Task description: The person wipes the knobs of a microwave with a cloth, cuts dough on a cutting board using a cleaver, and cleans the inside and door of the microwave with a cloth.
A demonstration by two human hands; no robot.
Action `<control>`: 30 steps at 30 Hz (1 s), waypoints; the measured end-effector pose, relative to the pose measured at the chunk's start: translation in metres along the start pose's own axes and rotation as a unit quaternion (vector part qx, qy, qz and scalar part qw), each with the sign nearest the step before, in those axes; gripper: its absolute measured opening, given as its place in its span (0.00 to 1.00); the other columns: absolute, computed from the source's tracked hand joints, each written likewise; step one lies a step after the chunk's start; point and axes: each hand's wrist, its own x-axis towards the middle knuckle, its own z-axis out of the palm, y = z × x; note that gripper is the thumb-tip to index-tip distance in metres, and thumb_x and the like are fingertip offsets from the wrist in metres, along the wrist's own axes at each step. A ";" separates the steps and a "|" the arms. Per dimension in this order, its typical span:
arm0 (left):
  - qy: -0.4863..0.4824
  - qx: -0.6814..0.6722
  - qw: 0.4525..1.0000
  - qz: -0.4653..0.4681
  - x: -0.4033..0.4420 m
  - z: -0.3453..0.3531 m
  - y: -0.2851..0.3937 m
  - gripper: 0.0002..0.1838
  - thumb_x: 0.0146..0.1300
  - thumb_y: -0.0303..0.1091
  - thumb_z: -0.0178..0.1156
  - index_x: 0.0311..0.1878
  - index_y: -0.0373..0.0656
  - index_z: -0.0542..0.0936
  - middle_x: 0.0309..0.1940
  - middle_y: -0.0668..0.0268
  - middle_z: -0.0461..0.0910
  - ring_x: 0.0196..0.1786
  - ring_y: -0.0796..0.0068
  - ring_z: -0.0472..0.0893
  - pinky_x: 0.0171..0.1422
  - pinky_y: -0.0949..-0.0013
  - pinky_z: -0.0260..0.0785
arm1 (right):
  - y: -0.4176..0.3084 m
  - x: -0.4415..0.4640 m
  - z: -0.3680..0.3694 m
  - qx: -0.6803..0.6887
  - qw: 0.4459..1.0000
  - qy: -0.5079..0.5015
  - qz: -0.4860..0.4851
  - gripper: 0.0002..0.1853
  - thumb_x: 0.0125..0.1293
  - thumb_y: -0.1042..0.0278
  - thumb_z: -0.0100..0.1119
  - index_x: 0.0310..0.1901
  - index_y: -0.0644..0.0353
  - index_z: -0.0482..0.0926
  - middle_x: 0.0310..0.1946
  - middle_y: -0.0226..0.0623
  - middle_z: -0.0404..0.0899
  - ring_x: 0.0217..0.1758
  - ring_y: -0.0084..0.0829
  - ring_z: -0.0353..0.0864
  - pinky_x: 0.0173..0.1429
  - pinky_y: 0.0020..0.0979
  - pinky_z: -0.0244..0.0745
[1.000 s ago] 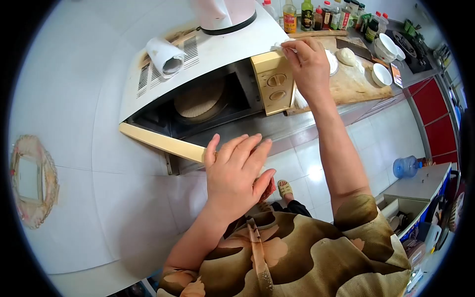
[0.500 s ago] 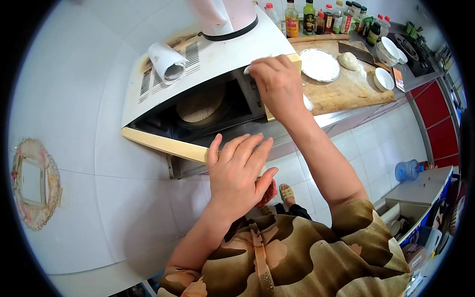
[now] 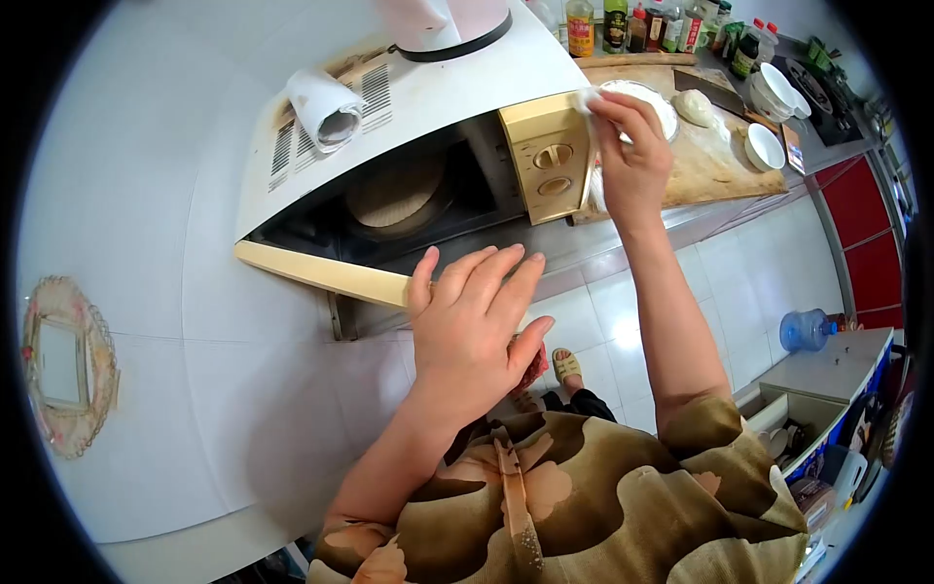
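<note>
A white microwave (image 3: 486,83) stands with its yellow-edged door (image 3: 321,276) swung out, and a round ribbed plate (image 3: 394,195) lies inside. My left hand (image 3: 472,326) is against the door's free end, its fingers apart and nothing in them. Between the fingertips of my right hand (image 3: 632,156) is a small white cloth (image 3: 588,99), at the upper right corner of the control panel (image 3: 551,161) with its two knobs. Close behind that hand, a plate of white powder (image 3: 644,102) rests on the wooden board (image 3: 715,175).
On the microwave are a rolled white item (image 3: 326,112) and a pink kettle (image 3: 443,27). The board holds dough (image 3: 693,107) and a cleaver (image 3: 710,91). Bowls (image 3: 765,146), bottles (image 3: 581,29) and a stove (image 3: 822,102) are beyond. A water jug (image 3: 806,331) is at right.
My right hand, with the white cloth, first moved left over the microwave's front top edge, then back right to the panel's outer corner. My left hand has stayed at the door.
</note>
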 end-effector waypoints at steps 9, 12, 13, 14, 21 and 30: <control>-0.012 -0.006 1.000 0.011 -0.001 0.000 0.001 0.28 0.56 0.44 0.71 0.61 0.49 0.82 0.60 0.68 0.80 0.63 0.66 0.76 0.78 0.50 0.48 | 0.006 -0.025 -0.009 -0.042 0.997 -0.066 0.008 0.08 0.61 0.79 0.70 0.41 0.57 0.85 0.41 0.37 0.81 0.37 0.36 0.83 0.40 0.31 0.78; -0.010 0.008 1.000 -0.003 0.001 -0.001 0.000 0.28 0.55 0.44 0.72 0.61 0.49 0.82 0.60 0.69 0.80 0.64 0.66 0.75 0.79 0.50 0.47 | 0.033 -0.060 -0.002 -0.107 0.991 -0.076 0.014 0.04 0.61 0.76 0.70 0.36 0.58 0.83 0.36 0.38 0.79 0.33 0.44 0.82 0.37 0.39 0.76; -0.015 0.010 1.000 -0.004 0.000 -0.001 0.000 0.28 0.55 0.43 0.72 0.61 0.49 0.82 0.60 0.69 0.80 0.64 0.66 0.75 0.79 0.50 0.48 | 0.045 -0.079 -0.002 -0.110 0.988 -0.100 0.039 0.04 0.61 0.75 0.69 0.35 0.58 0.83 0.35 0.39 0.79 0.34 0.45 0.82 0.37 0.41 0.76; -0.018 0.011 1.000 0.000 0.001 -0.001 0.001 0.28 0.56 0.43 0.72 0.61 0.49 0.82 0.60 0.69 0.80 0.64 0.66 0.75 0.79 0.50 0.48 | 0.060 -0.098 -0.004 -0.116 0.984 -0.121 0.064 0.04 0.62 0.75 0.69 0.35 0.58 0.82 0.34 0.40 0.79 0.34 0.46 0.82 0.37 0.43 0.76; -0.010 -0.005 1.000 0.002 -0.005 -0.002 0.000 0.28 0.54 0.43 0.72 0.61 0.49 0.83 0.59 0.69 0.80 0.63 0.66 0.76 0.79 0.50 0.48 | 0.038 -0.080 -0.014 -0.031 0.992 -0.051 0.113 0.07 0.62 0.79 0.70 0.41 0.59 0.85 0.36 0.36 0.81 0.37 0.31 0.82 0.41 0.31 0.76; -0.015 -0.007 1.000 0.008 -0.005 -0.005 0.002 0.27 0.55 0.43 0.72 0.60 0.50 0.83 0.60 0.68 0.80 0.63 0.65 0.76 0.79 0.49 0.48 | 0.064 -0.101 -0.008 -0.136 0.969 -0.180 0.099 0.04 0.62 0.76 0.67 0.39 0.58 0.84 0.38 0.43 0.81 0.41 0.47 0.83 0.45 0.42 0.77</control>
